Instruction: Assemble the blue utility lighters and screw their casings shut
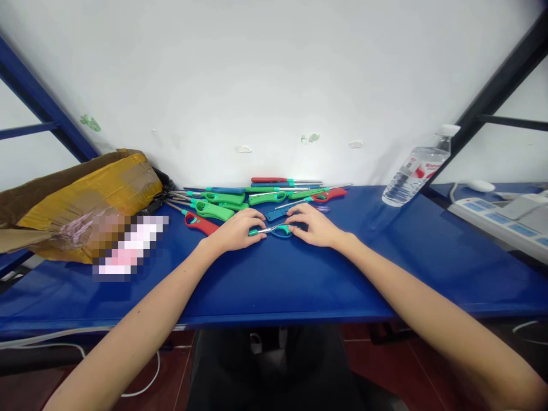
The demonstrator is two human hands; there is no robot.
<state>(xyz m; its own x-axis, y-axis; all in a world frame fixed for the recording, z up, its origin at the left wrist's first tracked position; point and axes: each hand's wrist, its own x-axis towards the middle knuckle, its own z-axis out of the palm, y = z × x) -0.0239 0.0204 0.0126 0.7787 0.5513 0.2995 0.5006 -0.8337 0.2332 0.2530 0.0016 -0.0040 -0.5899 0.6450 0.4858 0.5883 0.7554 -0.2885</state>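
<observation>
Near the middle of the blue table [274, 285], my left hand [240, 231] pinches a small item with a green end and a metal part. My right hand [314, 226] has its fingertips closed at the other side, on a teal and blue lighter piece [281, 230]. The two meet between my hands. Behind my fingers lies a blue lighter [277, 213]. Several green lighters [214, 210] and a red lighter [201, 224] are to the left of my left hand. Another red lighter [329, 195] lies behind my right hand, by more lighters along the wall.
A cardboard box with yellow tape [115, 182] stands at the left, with a blurred-out patch in front. A water bottle [413, 171] leans at the right near the wall. A white power strip [500, 221] lies at the far right. Metal frame posts flank the table.
</observation>
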